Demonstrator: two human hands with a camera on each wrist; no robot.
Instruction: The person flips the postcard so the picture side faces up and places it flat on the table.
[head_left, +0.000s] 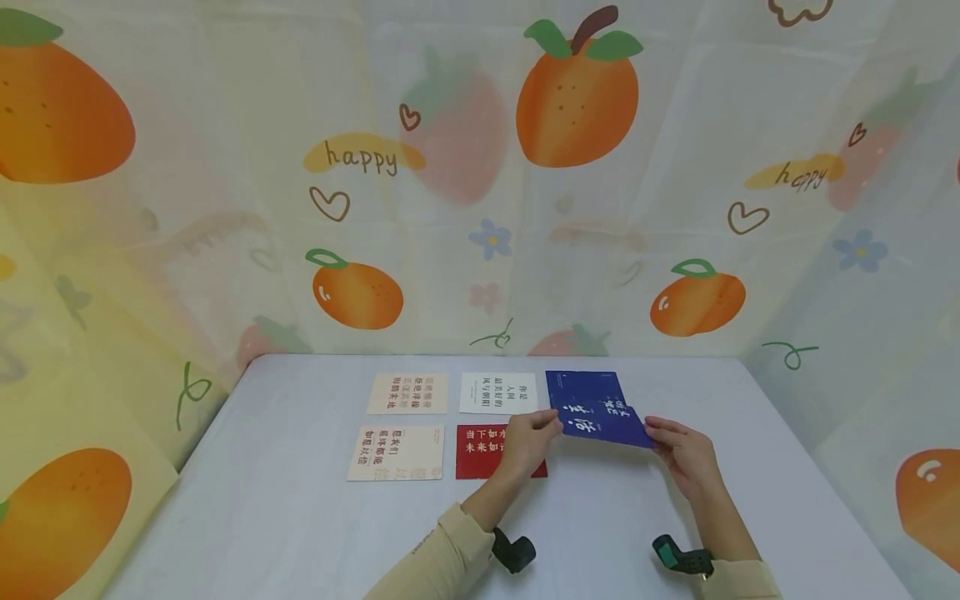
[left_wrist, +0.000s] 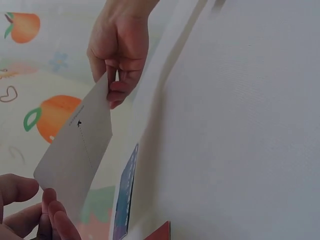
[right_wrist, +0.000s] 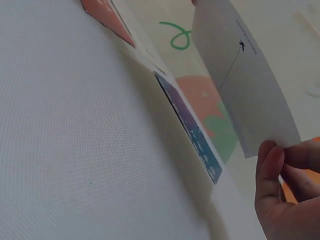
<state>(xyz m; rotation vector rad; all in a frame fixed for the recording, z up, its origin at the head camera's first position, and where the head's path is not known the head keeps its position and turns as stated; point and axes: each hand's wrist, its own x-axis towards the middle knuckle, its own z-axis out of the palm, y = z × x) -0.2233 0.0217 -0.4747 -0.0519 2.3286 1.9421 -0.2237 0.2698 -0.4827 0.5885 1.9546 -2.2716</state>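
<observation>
Both hands hold a blue postcard (head_left: 611,427) with white writing, raised above the table and tilted. My left hand (head_left: 528,446) pinches its left edge, and my right hand (head_left: 688,457) pinches the right end between thumb and fingers. The wrist views show its pale back (left_wrist: 75,150), printed with a small dark figure and a dotted line. Behind it a second blue card (head_left: 581,385) lies on the table, partly covered by the held one. A red card (head_left: 478,458) with white characters lies partly hidden beneath my left hand and forearm.
Left of the hands, a white card (head_left: 498,403), a peach card (head_left: 407,393) and a cream card (head_left: 396,467) lie in two rows on the white-covered table (head_left: 262,517). A fruit-printed curtain (head_left: 450,233) hangs behind the far edge.
</observation>
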